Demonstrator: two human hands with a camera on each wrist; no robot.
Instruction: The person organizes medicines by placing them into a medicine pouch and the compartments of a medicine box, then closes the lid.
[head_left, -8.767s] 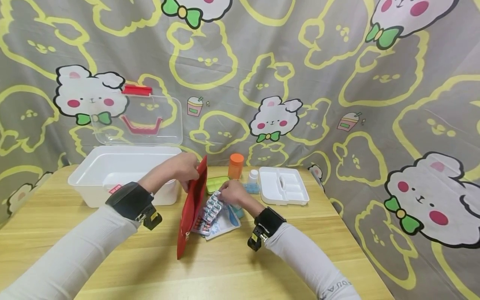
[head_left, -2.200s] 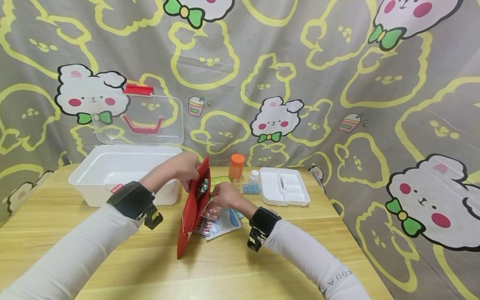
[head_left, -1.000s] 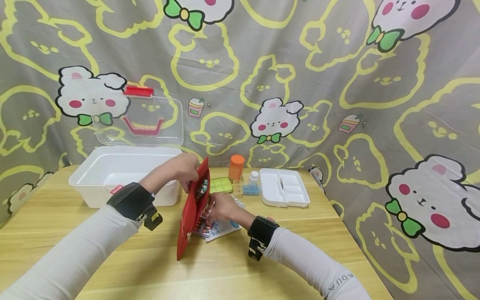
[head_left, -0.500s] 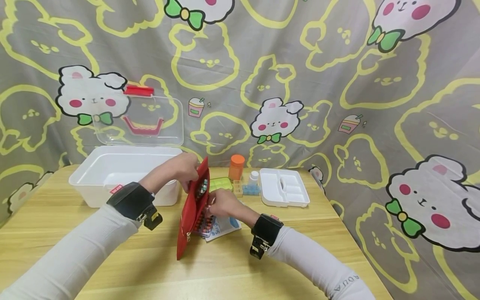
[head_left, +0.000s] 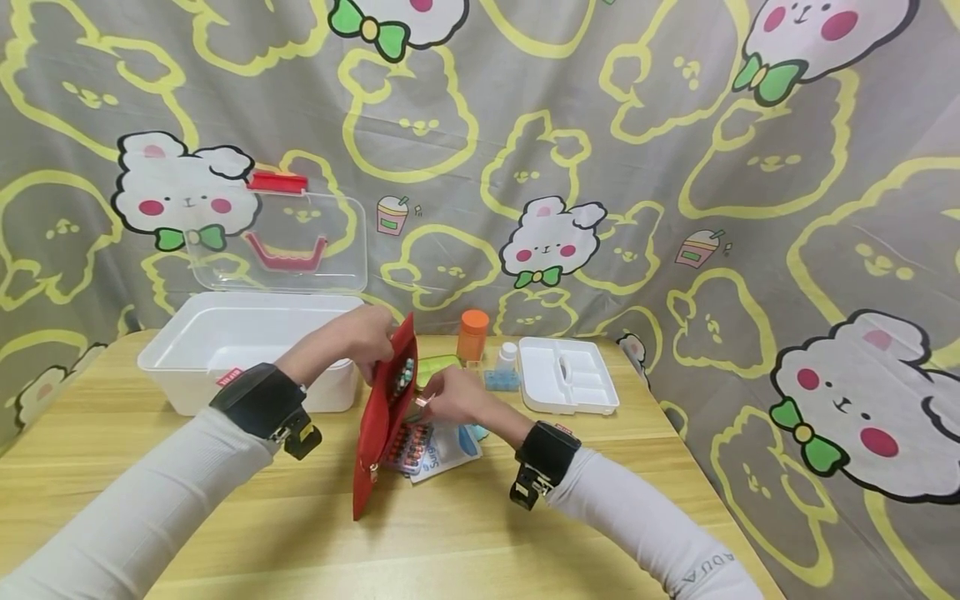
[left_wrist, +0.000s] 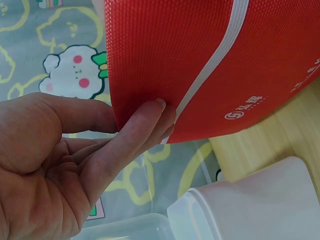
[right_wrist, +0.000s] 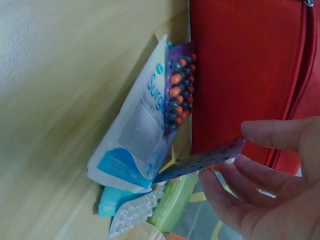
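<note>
— At the middle of the table [head_left: 225, 517], what stands there?

— A red pouch [head_left: 384, 412], on edge, its mouth up. The left hand [head_left: 358, 333] pinches its top corner; in the left wrist view the thumb and fingertips [left_wrist: 150, 112] press the red fabric between them.

— And the right hand [head_left: 456, 398]?

— It pinches a blister strip [right_wrist: 200, 161] between thumb and fingers, just beside the pouch's open side. The strip's far end touches the pouch.

— Is anything in the pouch?

— Another blister pack [head_left: 403, 372] shows at the opening, near the top.

— What lies under the right hand?

— A pack of orange and dark capsules [head_left: 411, 448] leans against the pouch, on top of a white and blue sachet [head_left: 442, 446]. A clear bubbled sheet [right_wrist: 135, 212] lies beside them.

— Behind that?

— A green pill case [head_left: 433, 367], an orange bottle [head_left: 472, 333], a small white-capped bottle [head_left: 507, 353] and a blue pill box [head_left: 501, 380]. To the right sits a white divided tray [head_left: 567, 375].

— To the left?

— A white bin [head_left: 232, 346], its clear lid [head_left: 277, 242] standing open with a red latch [head_left: 276, 179]. A cartoon curtain [head_left: 675, 167] hangs behind everything.
</note>
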